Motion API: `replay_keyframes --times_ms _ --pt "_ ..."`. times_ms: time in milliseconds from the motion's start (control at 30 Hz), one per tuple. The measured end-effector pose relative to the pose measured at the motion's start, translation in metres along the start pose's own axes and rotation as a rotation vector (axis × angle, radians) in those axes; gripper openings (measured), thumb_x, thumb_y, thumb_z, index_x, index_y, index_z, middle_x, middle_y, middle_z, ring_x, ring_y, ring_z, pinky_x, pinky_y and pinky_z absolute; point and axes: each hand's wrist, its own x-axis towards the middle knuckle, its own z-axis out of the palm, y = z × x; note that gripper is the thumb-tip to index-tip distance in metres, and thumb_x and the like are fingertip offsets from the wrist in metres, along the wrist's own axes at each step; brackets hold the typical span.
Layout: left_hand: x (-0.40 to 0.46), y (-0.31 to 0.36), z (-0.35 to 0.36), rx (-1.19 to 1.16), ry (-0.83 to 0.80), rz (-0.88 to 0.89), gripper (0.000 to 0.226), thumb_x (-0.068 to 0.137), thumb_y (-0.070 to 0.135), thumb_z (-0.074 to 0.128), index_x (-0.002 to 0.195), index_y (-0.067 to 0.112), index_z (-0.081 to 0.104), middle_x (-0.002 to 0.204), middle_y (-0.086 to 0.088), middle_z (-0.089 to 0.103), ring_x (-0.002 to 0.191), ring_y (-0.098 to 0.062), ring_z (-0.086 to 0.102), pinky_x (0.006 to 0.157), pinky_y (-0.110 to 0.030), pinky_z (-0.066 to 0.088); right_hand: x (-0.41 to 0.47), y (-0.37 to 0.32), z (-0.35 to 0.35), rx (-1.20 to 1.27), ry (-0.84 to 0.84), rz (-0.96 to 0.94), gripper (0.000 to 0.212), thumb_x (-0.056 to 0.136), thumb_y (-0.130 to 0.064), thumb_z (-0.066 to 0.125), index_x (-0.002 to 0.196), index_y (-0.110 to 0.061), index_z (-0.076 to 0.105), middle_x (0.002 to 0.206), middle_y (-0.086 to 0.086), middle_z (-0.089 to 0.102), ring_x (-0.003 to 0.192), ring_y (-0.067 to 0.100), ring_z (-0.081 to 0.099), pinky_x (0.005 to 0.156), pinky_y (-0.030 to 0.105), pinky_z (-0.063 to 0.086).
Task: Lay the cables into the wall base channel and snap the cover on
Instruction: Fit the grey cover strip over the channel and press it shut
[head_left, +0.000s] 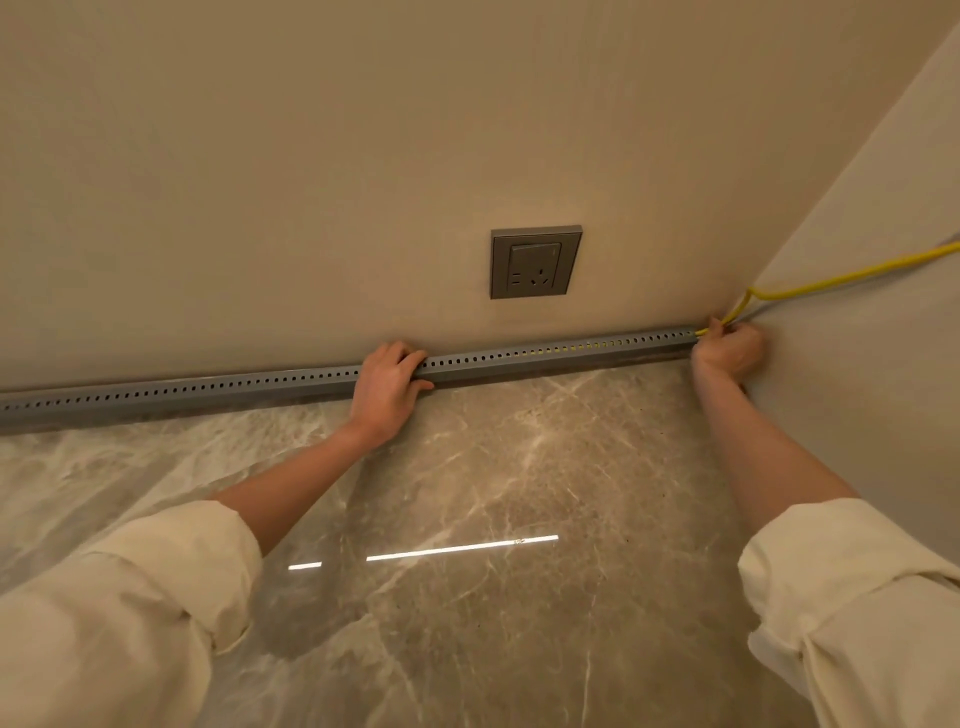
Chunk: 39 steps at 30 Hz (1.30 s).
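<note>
Cable work at the foot of the wall (260, 182): a grey perforated channel (519, 358) runs along the joint where wall meets marble floor (467, 519), its row of small slots facing up and outward; the left hand (387, 387) is clamped over the channel near its middle, fingers curled across the top edge and thumb pressed to the front face, most likely to hold the strip steady or seat it while the cable is worked in; the right hand (727, 351) sits at the channel's far right end, in the room corner, fingers closed around a yellow cable (841, 278) just where it enters the open end; yellow shows through several slots left of that hand, so part of the cable already lies inside, short of the left hand; the rest of it loops up from the right hand and trails off along the side wall (857, 364) out of view; a grey socket (535, 262) sits on the wall above the channel, between the two hands; whether a separate cover is already on cannot be told.
</note>
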Motion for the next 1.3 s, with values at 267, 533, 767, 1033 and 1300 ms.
replay_keyframes --times_ms 267,533,767,1033,1300 --pt "-0.001 -0.003 -0.003 -0.02 0.03 -0.036 0.041 0.076 0.03 0.074 0.108 0.005 0.067 0.096 -0.014 0.066 0.093 -0.033 0.056 0.08 -0.042 0.044 -0.065 -0.006 0.037 0.355 -0.282 0.292 0.045 0.091 -0.035 0.055 0.101 0.009 0.056 0.089 0.018 0.067 0.07 0.032 0.069 0.072 0.043 0.059" --pt "-0.029 -0.049 -0.021 0.005 0.073 -0.138 0.037 0.08 0.022 0.072 0.108 -0.001 0.063 0.101 -0.021 0.065 0.096 -0.038 0.058 0.085 -0.047 0.045 -0.056 -0.013 0.042 0.676 -0.36 0.49 0.029 0.094 -0.014 0.054 0.117 0.003 0.047 0.069 0.007 0.051 0.053 0.013 0.055 0.056 0.026 0.057" --pt "-0.019 -0.045 -0.024 0.015 0.025 -0.133 0.034 0.084 0.021 0.067 0.109 -0.001 0.063 0.104 -0.018 0.064 0.098 -0.036 0.055 0.087 -0.045 0.044 -0.044 -0.011 0.038 0.672 -0.351 0.487 0.013 0.092 -0.006 0.053 0.104 -0.003 0.048 0.073 0.008 0.047 0.055 0.012 0.047 0.073 0.031 0.057" --pt "-0.017 -0.037 -0.017 -0.001 0.183 -0.285 0.034 0.073 0.02 0.076 0.103 0.005 0.07 0.103 -0.018 0.058 0.099 -0.034 0.052 0.084 -0.042 0.043 -0.037 -0.007 0.039 0.607 -0.41 0.461 0.017 0.097 -0.019 0.047 0.102 -0.007 0.038 0.064 0.011 0.048 0.049 0.015 0.05 0.067 0.033 0.058" --pt "-0.016 -0.032 -0.017 -0.1 0.254 -0.504 0.045 0.068 0.03 0.08 0.098 0.003 0.06 0.105 -0.016 0.053 0.098 -0.031 0.05 0.086 -0.042 0.045 -0.051 -0.007 0.042 0.554 -0.467 0.391 0.041 0.099 -0.031 0.045 0.125 -0.001 0.036 0.099 0.022 0.051 0.061 0.022 0.058 0.074 0.044 0.056"
